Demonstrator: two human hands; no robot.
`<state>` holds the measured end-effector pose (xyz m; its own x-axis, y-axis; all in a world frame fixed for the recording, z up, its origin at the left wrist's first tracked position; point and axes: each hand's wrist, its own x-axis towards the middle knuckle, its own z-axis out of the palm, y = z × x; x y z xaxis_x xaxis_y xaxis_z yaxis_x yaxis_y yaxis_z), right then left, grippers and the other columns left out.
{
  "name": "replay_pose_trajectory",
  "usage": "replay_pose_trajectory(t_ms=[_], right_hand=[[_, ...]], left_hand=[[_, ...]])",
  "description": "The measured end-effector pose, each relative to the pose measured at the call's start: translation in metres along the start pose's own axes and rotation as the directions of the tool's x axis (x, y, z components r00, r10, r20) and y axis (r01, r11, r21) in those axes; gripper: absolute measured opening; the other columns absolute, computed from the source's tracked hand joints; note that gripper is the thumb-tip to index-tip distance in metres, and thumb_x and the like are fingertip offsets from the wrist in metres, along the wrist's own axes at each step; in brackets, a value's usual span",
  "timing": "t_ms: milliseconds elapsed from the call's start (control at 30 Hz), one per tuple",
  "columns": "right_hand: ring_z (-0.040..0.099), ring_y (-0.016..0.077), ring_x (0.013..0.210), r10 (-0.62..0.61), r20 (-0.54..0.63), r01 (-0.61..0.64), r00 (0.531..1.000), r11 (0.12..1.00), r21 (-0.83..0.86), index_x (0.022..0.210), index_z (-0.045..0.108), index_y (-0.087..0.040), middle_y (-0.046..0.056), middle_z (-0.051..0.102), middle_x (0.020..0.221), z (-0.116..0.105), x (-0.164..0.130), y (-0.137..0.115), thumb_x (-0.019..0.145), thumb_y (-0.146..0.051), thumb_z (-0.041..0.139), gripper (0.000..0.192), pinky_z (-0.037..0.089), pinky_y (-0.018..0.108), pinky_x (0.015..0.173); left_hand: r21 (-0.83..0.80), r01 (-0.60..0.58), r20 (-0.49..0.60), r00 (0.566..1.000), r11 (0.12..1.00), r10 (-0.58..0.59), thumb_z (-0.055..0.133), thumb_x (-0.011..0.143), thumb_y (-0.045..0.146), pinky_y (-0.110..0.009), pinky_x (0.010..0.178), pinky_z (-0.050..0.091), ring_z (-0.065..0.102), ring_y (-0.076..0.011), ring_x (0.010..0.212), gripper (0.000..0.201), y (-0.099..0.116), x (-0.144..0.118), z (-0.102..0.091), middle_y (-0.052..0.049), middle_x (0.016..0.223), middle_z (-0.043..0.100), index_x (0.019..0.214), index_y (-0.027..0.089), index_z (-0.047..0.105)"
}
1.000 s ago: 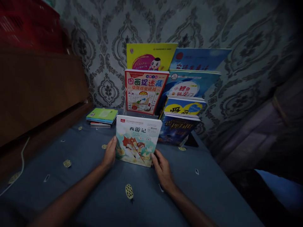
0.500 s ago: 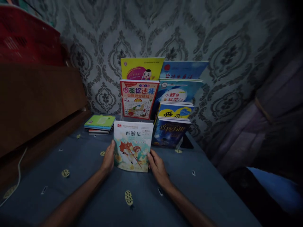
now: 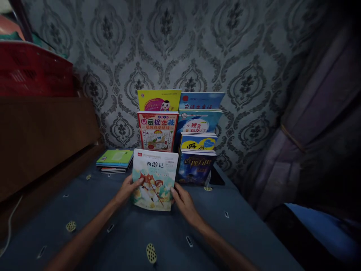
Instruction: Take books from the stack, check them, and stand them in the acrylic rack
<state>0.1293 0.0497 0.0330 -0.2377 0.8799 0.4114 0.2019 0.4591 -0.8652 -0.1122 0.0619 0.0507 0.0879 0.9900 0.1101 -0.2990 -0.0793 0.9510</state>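
A white and green picture book is held upright, tilted slightly, between my two hands with its front cover facing me. My left hand grips its left edge, thumb lying over the cover. On the right edge my right hand is closed, thumb in front and fingers behind. Just behind it stands a red book, with a yellow book rising above that one. To the right, a dark blue book fronts a stepped row with a yellow-and-blue book and taller blue books.
A small stack of books with a green one on top lies at the left. The surface has a dark blue patterned cloth. A red basket sits on brown furniture. A tied curtain hangs at right, before the patterned wall.
The camera view has tilted up, so the books appear lower. My left thumb has moved from the book's edge onto its cover. Both hands still hold the book.
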Motion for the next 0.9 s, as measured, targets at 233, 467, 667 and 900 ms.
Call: replay_pose_trajectory(t_ms=[233, 467, 667, 900], right_hand=[[0.068, 0.0238, 0.083, -0.118, -0.033, 0.113, 0.993, 0.987, -0.116, 0.121, 0.065, -0.020, 0.010, 0.074, 0.105, -0.014, 0.033, -0.024, 0.096, -0.043, 0.045, 0.040, 0.057, 0.034, 0.068], [0.065, 0.0259, 0.086, -0.363, -0.024, 0.321, 0.932, 0.852, -0.414, 0.111, 0.058, -0.021, 0.010, 0.070, 0.097, -0.046, 0.104, -0.076, 0.095, -0.034, 0.043, 0.026, 0.052, 0.039, 0.078], [0.060, 0.0239, 0.082, -0.506, -0.040, 0.415, 0.862, 0.748, -0.519, 0.102, 0.049, -0.023, 0.008, 0.064, 0.091, -0.067, 0.159, -0.107, 0.094, -0.028, 0.040, 0.012, 0.050, 0.039, 0.078], [0.060, 0.0254, 0.088, -0.550, -0.060, 0.434, 0.833, 0.718, -0.545, 0.098, 0.048, -0.023, 0.010, 0.065, 0.095, -0.074, 0.176, -0.100, 0.091, -0.023, 0.041, 0.010, 0.049, 0.041, 0.082]], left_hand=[[0.145, -0.090, 0.116, 0.991, 0.985, 0.073, 0.089, 0.064, 0.044, -0.043, 0.088, 0.059, 0.072, -0.0345, 0.104, 0.066, 0.047, 0.026, 0.005, -0.012, 0.117, 0.075, 0.120, 0.018, 0.065], [0.360, -0.417, 0.154, 0.909, 0.834, 0.388, 0.085, 0.064, 0.047, -0.046, 0.104, 0.051, 0.065, -0.0346, 0.117, 0.054, 0.116, 0.078, 0.015, -0.011, 0.118, 0.073, 0.107, 0.019, 0.068], [0.472, -0.687, 0.234, 0.702, 0.552, 0.672, 0.072, 0.078, 0.058, -0.045, 0.114, 0.039, 0.054, -0.0319, 0.130, 0.062, 0.153, 0.123, 0.025, -0.016, 0.132, 0.063, 0.120, 0.015, 0.057], [0.507, -0.711, 0.240, 0.659, 0.487, 0.713, 0.067, 0.082, 0.061, -0.042, 0.109, 0.042, 0.056, -0.0304, 0.125, 0.063, 0.144, 0.141, 0.026, -0.015, 0.130, 0.063, 0.121, 0.014, 0.053]])
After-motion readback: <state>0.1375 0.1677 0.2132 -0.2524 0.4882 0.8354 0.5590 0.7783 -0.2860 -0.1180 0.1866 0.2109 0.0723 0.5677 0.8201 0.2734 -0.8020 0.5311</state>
